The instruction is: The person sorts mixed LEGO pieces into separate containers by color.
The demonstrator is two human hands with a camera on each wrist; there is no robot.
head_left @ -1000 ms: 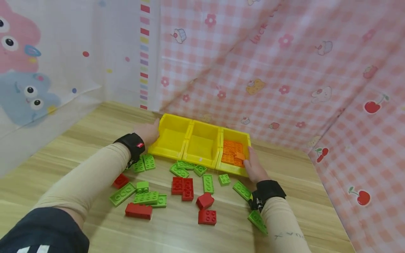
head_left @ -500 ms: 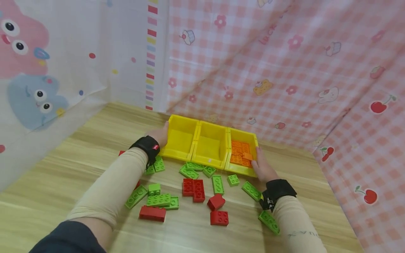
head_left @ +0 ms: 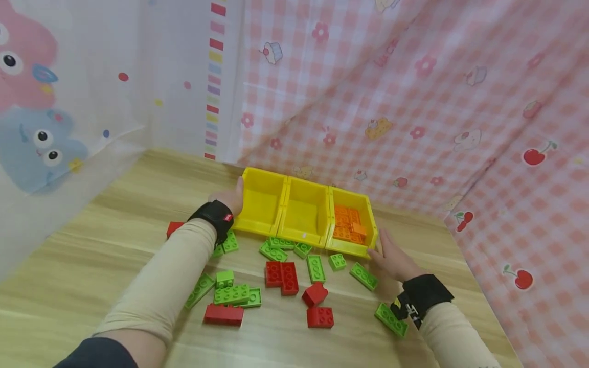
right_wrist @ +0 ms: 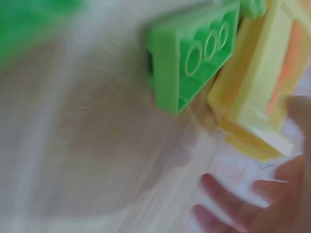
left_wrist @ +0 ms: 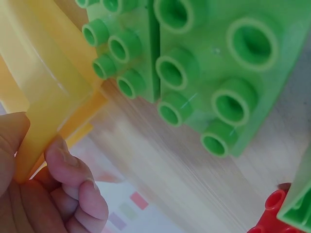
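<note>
Three joined yellow bins (head_left: 301, 214) stand in a row by the back curtain. My left hand (head_left: 228, 198) pinches the wall at their left end; in the left wrist view the thumb lies on one side and curled fingers (left_wrist: 73, 167) on the other. My right hand (head_left: 395, 258) is beside the right end, its fingers spread and holding nothing, as the right wrist view also shows. Orange toy bricks (head_left: 348, 220) lie in the right bin; the left and middle bins show bare floors. Two green bricks (left_wrist: 214, 82) sit near my left hand, partly hidden by the wrist in the head view.
Several green bricks (head_left: 316, 268) and red bricks (head_left: 289, 278) lie scattered on the wooden tabletop (head_left: 267, 347) in front of the bins. One green brick (head_left: 390, 319) lies by my right wrist. A checked curtain (head_left: 349, 92) rises close behind the bins.
My right hand has come off the right end of the bins and drawn back toward the lower right, fingers opening. My left hand keeps its grip. The head view has shifted slightly.
</note>
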